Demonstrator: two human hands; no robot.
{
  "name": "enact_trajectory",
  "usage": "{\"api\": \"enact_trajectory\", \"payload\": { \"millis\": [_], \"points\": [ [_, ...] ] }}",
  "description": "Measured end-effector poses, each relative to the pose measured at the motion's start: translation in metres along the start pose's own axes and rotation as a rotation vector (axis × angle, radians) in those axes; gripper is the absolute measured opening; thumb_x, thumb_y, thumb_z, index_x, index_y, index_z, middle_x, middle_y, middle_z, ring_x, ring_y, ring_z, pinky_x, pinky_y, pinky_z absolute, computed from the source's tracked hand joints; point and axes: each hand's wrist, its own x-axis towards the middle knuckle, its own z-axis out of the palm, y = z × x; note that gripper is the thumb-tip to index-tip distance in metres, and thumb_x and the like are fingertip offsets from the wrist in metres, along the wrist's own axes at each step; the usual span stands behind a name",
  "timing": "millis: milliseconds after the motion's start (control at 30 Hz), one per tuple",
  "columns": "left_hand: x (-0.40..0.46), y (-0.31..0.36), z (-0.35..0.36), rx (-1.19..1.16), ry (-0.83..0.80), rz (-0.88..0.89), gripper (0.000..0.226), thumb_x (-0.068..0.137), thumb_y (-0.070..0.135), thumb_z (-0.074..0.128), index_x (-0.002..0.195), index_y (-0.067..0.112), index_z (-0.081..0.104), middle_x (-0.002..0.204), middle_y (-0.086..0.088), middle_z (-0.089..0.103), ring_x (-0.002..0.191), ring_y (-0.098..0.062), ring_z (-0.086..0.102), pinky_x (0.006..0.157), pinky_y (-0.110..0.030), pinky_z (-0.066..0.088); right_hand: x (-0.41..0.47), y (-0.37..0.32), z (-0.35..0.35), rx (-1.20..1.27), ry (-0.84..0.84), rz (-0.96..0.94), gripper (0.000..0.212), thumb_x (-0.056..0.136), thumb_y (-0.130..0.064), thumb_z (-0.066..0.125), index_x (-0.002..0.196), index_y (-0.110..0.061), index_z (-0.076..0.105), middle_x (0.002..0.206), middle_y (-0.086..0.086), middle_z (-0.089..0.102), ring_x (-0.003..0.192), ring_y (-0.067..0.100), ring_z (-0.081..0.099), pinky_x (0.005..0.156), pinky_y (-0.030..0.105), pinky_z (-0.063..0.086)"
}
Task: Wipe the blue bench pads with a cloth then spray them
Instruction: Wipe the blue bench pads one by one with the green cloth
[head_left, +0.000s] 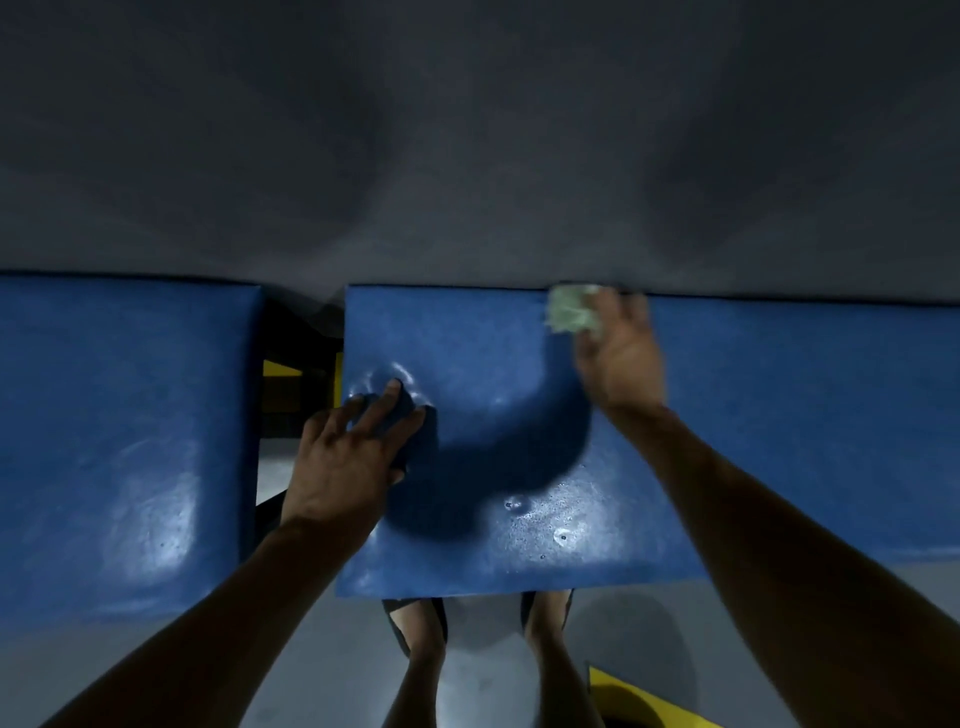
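1. The middle blue bench pad (493, 415) lies in front of the person, its far edge against a grey wall (467, 130).
2. A second blue pad (119, 441) is on the left, separated from the middle one by a dark gap. A third pad (805, 415) continues to the right, just beside the middle one.
3. The left hand (343, 457) rests on the left part of the middle pad. Its fingers are spread and press into the surface, which dents around the fingertips; there is no object in this hand.
4. The right hand (621, 358) is near the far edge of the middle pad, close to the wall. It is blurred.
5. The fingers of the right hand are curled around a crumpled pale green cloth (571, 314) and grasp it. The cloth is at the far right corner of the middle pad, approx. where pad and wall meet.
6. Wet, shiny spots and small drops show on the near right part of the middle pad.
7. Below the pad's near edge, two feet in dark sandals (415, 623) stand on a grey floor (483, 691).
8. A yellow object (639, 701) is at the bottom right; I cannot tell what it is.
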Motion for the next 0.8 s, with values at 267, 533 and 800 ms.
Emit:
{"api": "enact_trajectory", "payload": {
  "millis": [267, 533, 800],
  "points": [
    [0.001, 0.0, -0.002, -0.03, -0.066, 0.011, 0.07, 0.096, 0.044, 0.051, 0.152, 0.046, 0.009, 0.165, 0.011, -0.002, 0.148, -0.026, 0.015, 0.114, -0.041, 0.019, -0.021, -0.049, 0.028, 0.109, 0.16, 0.371, 0.038, 0.078, -0.025, 0.046, 0.113, -0.015, 0.057, 0.106, 0.015, 0.05, 0.076, 0.038, 0.057, 0.072, 0.038, 0.048],
    [0.0, -0.002, -0.002, -0.039, -0.044, 0.011, 0.071, 0.09, 0.042, 0.061, 0.151, 0.043, 0.025, 0.164, 0.008, 0.012, 0.145, -0.029, 0.025, 0.11, -0.045, 0.026, -0.045, -0.092, 0.021, -0.025, -0.157, -0.28, 0.044, 0.075, -0.025, 0.054, 0.118, -0.017, 0.062, 0.107, 0.014, 0.057, 0.072, 0.035, 0.056, 0.07, 0.039, 0.05],
    [-0.001, -0.001, -0.002, -0.062, -0.053, 0.013, 0.068, 0.095, 0.042, 0.053, 0.152, 0.044, 0.016, 0.165, 0.011, 0.001, 0.147, -0.026, 0.017, 0.112, -0.042, 0.022, -0.055, 0.032, -0.02, -0.098, 0.016, 0.438, 0.05, 0.077, -0.039, 0.044, 0.121, -0.016, 0.051, 0.109, 0.016, 0.051, 0.085, 0.043, 0.057, 0.079, 0.046, 0.042]
  ]
}}
